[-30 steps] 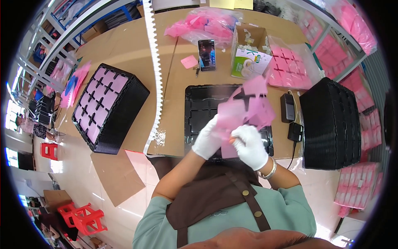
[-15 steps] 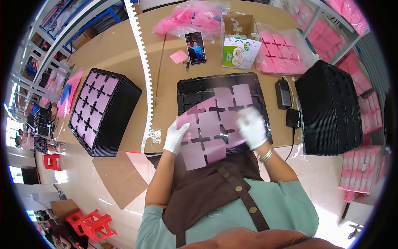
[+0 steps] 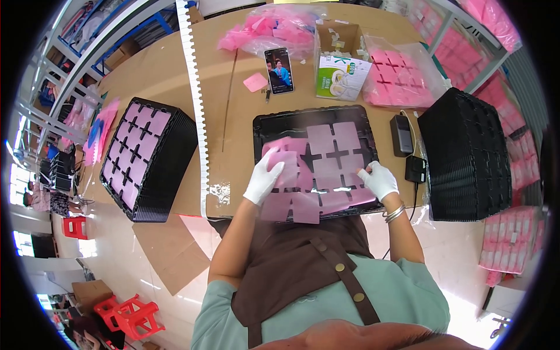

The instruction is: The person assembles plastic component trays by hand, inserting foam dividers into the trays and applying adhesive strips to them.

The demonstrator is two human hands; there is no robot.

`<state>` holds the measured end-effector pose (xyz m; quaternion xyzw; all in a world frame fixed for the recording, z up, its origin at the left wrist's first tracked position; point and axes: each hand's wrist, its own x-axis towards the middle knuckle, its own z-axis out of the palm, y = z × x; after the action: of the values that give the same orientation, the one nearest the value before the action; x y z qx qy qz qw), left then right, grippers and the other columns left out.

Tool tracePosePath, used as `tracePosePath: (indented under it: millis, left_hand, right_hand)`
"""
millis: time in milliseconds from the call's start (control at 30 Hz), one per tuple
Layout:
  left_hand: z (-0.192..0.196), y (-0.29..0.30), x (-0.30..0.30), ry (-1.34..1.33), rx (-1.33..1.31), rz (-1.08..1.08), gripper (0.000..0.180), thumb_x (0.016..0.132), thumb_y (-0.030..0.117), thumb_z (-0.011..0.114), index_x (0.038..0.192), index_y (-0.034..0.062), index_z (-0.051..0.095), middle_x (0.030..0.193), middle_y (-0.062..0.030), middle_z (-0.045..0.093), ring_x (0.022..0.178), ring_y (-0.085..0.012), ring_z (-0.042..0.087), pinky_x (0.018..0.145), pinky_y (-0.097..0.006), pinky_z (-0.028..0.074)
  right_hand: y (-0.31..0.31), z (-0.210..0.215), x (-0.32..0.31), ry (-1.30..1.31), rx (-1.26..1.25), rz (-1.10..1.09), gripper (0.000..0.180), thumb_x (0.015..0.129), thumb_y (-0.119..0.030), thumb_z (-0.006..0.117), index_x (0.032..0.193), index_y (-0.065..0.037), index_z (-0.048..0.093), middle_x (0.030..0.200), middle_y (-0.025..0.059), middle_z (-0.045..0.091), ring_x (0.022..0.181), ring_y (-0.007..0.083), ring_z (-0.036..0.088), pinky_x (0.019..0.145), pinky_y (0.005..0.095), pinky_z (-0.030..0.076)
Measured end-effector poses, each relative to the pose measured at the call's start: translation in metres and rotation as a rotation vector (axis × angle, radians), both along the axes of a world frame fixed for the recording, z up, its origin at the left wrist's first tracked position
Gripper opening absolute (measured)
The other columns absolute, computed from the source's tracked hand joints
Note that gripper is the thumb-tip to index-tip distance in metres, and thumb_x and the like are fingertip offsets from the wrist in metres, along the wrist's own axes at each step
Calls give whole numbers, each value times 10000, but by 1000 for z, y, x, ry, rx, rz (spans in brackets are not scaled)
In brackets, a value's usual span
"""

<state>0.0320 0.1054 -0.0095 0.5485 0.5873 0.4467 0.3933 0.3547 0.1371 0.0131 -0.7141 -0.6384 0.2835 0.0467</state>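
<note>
— Brown cardboard is covering the tabletop [image 3: 233, 116], with shelving all round. What is changing?

— A second ago both gloved hands were holding the pink die-cut foam sheet up in the air, crumpled. Now it is lying spread over the shallow black plastic tray [image 3: 261, 125] right in front of the person.

— So it is going down into the tray?

— I judge it is mostly seated; the far squares are sitting flat, while the near edge is overhanging the tray's front rim.

— And the hands?

— The left hand [image 3: 263, 179] is pressing flat on the sheet's left part, fingers [image 3: 274, 164] together and extended. The right hand [image 3: 379, 179] is resting at the right edge, fingers curled loosely; whether they are pinching the sheet I cannot tell.

— How is the pink die-cut foam sheet [image 3: 326, 169] looking?

— Thin, pale pink, a grid of squares with black cross-shaped gaps showing between them, slightly rumpled near the left hand.

— Anything nearby?

— A tall stack of black trays [image 3: 472, 157] is standing to the right, and another stack topped with pink [image 3: 149, 157] is sitting to the left.
</note>
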Motion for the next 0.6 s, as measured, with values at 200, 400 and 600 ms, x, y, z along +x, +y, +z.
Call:
tracePosePath:
  millis: [200,400,600]
  left_hand:
    - [-11,15,-30,66,100,68,535,881,104,585,1381,51,400,1184,-82,578,734,-102,590,662,-234,511]
    - [-2,-5,-36,-295,-310,201,600,898,182,598,1410,39,320,949,-105,619,666,-135,619,562,-264,546]
    - [-2,-26,-24,-221,-395,304,705,875,128,617,1450,52,215,849,-83,607,581,-126,593,508,-264,539]
  right_hand:
    - [-7,-21,5,733,37,-101,390,788,-158,706,1096,11,537,736,48,637,685,115,598,638,247,469]
    - [-13,-19,-1,441,143,-186,441,811,-224,692,1135,9,504,738,88,648,701,191,640,654,307,493]
    - [-25,0,1,78,112,-126,476,815,-295,678,1138,4,495,750,130,662,750,287,665,704,378,503]
